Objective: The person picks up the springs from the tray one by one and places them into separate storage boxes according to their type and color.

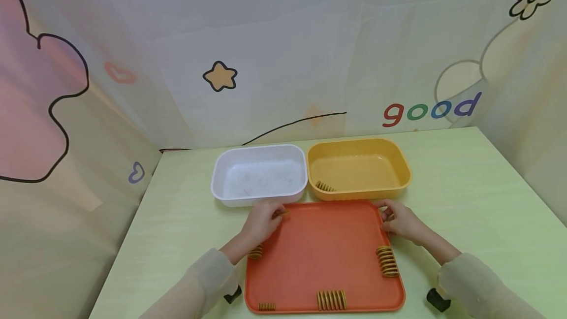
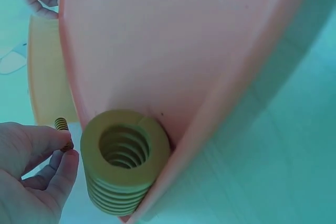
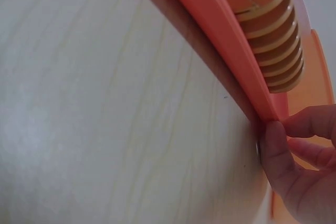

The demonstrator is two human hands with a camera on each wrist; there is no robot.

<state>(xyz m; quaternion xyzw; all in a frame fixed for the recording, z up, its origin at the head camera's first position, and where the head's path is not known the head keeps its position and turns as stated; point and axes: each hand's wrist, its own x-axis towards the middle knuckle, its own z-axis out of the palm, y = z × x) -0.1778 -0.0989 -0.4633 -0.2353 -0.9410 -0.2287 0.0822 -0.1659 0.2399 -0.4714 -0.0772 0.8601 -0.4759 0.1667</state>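
My left hand (image 1: 260, 221) is at the far left corner of the red tray (image 1: 319, 245). In the left wrist view its thumb and finger pinch a small coil spring (image 2: 62, 125). Below that wrist a thicker coil spring (image 1: 255, 252) is partly hidden at the tray's left edge. At the far right corner my right hand (image 1: 402, 220) pinches the tray's rim between thumb and fingers. Another thick coil spring (image 1: 387, 261) lies along the right edge, nearer than this hand. By the near edge are a large coil spring (image 1: 331, 300) and a small coil spring (image 1: 267, 306).
Behind the tray a white bin (image 1: 259, 197) and a yellow bin (image 1: 361, 194) stand side by side. One coil spring (image 1: 325, 186) lies in the yellow bin's near left corner. A printed curtain (image 1: 283, 63) hangs behind the pale green table (image 1: 469, 186).
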